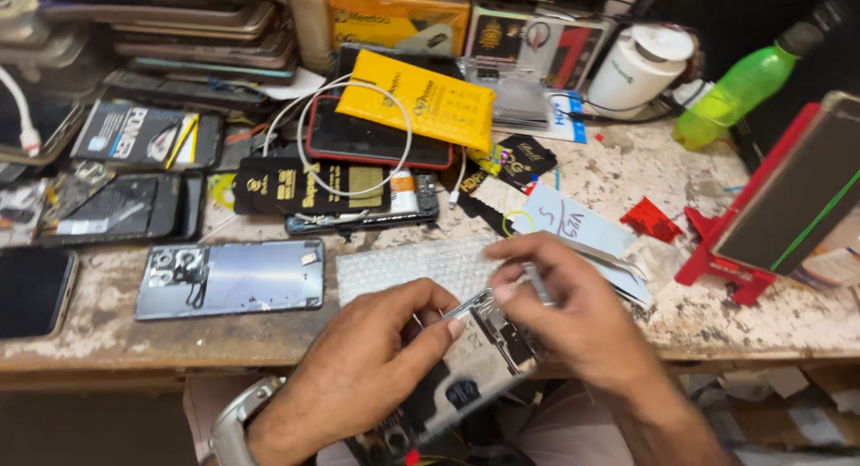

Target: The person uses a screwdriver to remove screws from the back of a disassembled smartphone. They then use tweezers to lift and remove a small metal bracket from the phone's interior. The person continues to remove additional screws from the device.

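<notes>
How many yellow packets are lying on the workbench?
2 that I can tell. One flat yellow packet lies across a dark phone near the top centre; a second yellow packet leans against the back behind it. Others may be hidden in the clutter.

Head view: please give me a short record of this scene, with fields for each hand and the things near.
left hand: grips the opened phone above the bench edge
right hand: holds tweezers at the phone's upper end
bench: worn, cluttered
before the hands: bubble wrap, phone back cover
farther: yellow packet, white cable, green bottle, red stand
</notes>
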